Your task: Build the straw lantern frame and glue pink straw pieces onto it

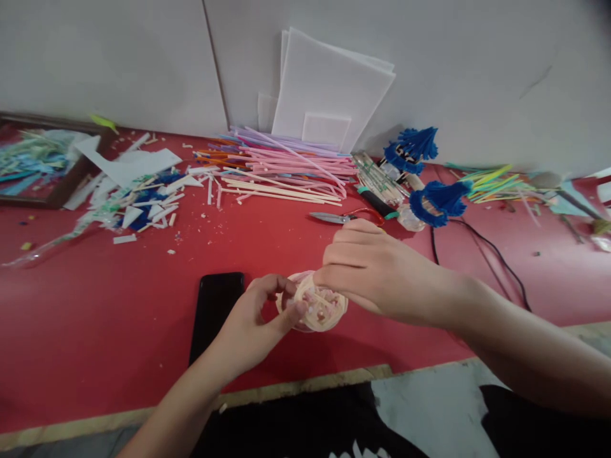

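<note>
A small round craft piece (pixel 323 310) in cream and pink, seemingly made of fuzzy stems, is between my hands near the table's front edge. My left hand (pixel 267 315) grips its left side between thumb and fingers. From the upper right, my right hand (pixel 360 264) reaches over it with fingers curled and pressed together at its top edge. Whatever those right fingertips pinch is hidden behind the hand. Just beyond my right hand lie scissors (pixel 334 218) with red handles. A black phone (pixel 217 308) rests flat beside my left hand.
Pink, purple and cream stems (pixel 296 165) lie in a pile at the back. White sheets (pixel 329 83) lean on the wall. Blue fringed pieces (pixel 439 202) stand at right, near a black cable (pixel 496 251). Scraps (pixel 147 203) and a brown-framed tray (pixel 62 191) occupy the left.
</note>
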`<state>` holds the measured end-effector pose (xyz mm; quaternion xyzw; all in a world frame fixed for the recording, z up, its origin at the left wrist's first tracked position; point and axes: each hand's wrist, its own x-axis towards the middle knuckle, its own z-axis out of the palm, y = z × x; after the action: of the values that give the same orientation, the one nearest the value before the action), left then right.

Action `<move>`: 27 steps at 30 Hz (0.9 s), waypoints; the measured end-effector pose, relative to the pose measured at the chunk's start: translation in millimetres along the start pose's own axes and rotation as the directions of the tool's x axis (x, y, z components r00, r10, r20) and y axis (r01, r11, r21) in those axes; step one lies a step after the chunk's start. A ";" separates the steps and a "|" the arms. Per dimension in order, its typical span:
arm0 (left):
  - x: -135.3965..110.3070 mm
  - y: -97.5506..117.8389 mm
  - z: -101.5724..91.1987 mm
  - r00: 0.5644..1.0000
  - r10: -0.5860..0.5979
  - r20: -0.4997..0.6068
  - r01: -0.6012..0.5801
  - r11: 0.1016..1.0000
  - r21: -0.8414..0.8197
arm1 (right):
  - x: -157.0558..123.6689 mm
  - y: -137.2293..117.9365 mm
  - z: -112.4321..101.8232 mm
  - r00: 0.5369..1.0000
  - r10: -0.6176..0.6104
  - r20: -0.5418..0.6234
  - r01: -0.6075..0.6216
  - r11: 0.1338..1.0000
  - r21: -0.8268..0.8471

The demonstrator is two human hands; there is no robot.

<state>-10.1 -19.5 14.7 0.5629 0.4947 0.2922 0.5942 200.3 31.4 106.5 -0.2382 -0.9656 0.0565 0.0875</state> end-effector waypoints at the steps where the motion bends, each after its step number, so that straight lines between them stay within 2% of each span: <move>1: 0.0 0.0 0.5 1.000 -0.008 -0.006 0.008 1.000 0.003 | -2.0 0.6 2.6 1.000 0.005 -0.007 -0.005 1.000 -0.002; 12: -2.0 7.7 1.9 0.999 -0.025 -0.020 0.023 0.992 -0.127 | -3.5 2.1 15.7 0.999 0.012 -0.031 -0.014 0.999 -0.044; 15: 2.3 11.5 0.7 1.000 -0.028 0.014 0.030 0.986 -0.163 | -4.1 1.8 18.0 0.999 0.022 -0.038 -0.024 0.998 -0.053; 20: 7.2 6.1 -2.9 0.989 0.021 0.148 -0.004 0.993 -0.114 | -5.2 0.3 19.4 0.996 0.023 -0.084 -0.027 0.999 -0.045; 27: 8.3 0.7 -6.0 0.986 0.055 0.160 -0.050 0.998 -0.034 | -1.6 -2.7 17.9 0.990 -0.001 -0.144 -0.015 0.994 -0.110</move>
<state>-12.6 -9.5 14.0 0.5886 0.4254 0.2688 0.6327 197.0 27.1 89.1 -0.2496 -0.9576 -0.0142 0.1431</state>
